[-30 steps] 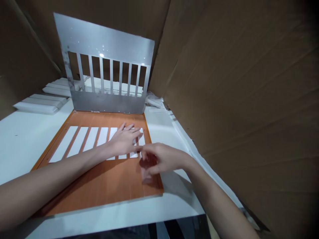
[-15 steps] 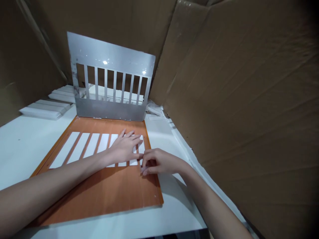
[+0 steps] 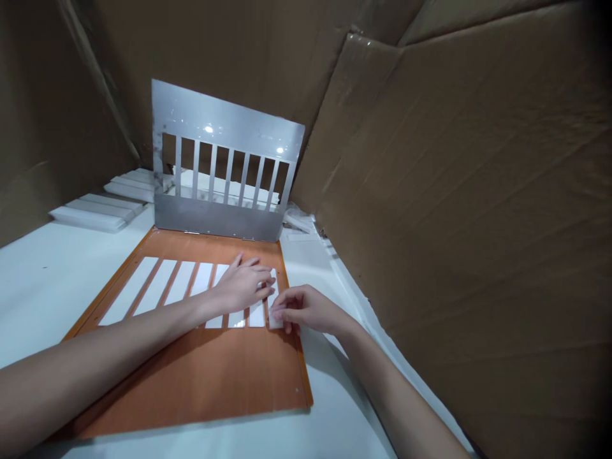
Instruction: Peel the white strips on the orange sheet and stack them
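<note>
Several white strips [image 3: 135, 290] lie side by side in a row on an orange board [image 3: 210, 376]. My left hand [image 3: 241, 285] rests palm down across the strips toward the right, its fingers spread and lying flat. It hides parts of the strips beneath it. At the near end of the rightmost strip [image 3: 274, 293], my right hand [image 3: 301, 307] is closed with curled fingers, thumb and fingertips on that end. Something slightly translucent shows there; whether it is a film or the strip itself I cannot tell. A metal frame with slots [image 3: 217, 217] stands upright along the board's far edge.
Stacks of white strips [image 3: 93, 211] sit on the white table [image 3: 29, 274] at the back left. More white pieces lie behind the metal frame, and a clear plastic wrapping [image 3: 299, 220] is at the back right. Cardboard walls [image 3: 430, 191] enclose the table's back and sides.
My right fingers have shifted slightly up onto the near end of the rightmost strip. My left hand stays on the strips, its fingers a little closer together. The view has tilted slightly.
</note>
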Demonstrator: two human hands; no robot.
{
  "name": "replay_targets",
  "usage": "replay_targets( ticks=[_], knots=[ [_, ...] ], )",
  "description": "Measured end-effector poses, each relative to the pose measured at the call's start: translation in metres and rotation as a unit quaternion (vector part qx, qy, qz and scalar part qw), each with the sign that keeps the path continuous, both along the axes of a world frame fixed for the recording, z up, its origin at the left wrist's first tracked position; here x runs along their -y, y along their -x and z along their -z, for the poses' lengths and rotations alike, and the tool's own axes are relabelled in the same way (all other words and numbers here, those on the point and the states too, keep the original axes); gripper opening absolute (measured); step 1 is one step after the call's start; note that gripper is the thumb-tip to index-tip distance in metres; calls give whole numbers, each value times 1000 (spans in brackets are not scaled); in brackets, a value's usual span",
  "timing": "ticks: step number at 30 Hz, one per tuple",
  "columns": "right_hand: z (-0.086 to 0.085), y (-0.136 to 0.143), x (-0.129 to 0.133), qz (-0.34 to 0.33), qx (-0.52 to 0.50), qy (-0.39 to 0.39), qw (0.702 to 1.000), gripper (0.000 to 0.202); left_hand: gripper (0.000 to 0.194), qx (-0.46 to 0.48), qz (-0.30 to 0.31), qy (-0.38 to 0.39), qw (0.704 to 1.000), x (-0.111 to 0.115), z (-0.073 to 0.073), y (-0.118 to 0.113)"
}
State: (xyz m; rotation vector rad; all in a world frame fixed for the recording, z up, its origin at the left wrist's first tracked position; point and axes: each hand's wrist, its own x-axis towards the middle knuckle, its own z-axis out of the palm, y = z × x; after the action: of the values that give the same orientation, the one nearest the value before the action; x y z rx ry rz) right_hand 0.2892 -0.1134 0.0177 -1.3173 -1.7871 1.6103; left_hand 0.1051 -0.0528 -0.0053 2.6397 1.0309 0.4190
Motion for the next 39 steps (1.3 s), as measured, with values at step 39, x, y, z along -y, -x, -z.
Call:
replay_targets(
  ticks=[39],
  knots=[
    [15,8,-5,154,89,-164,970,14,50,-52,70,13,996,2,-6,12]
  ],
)
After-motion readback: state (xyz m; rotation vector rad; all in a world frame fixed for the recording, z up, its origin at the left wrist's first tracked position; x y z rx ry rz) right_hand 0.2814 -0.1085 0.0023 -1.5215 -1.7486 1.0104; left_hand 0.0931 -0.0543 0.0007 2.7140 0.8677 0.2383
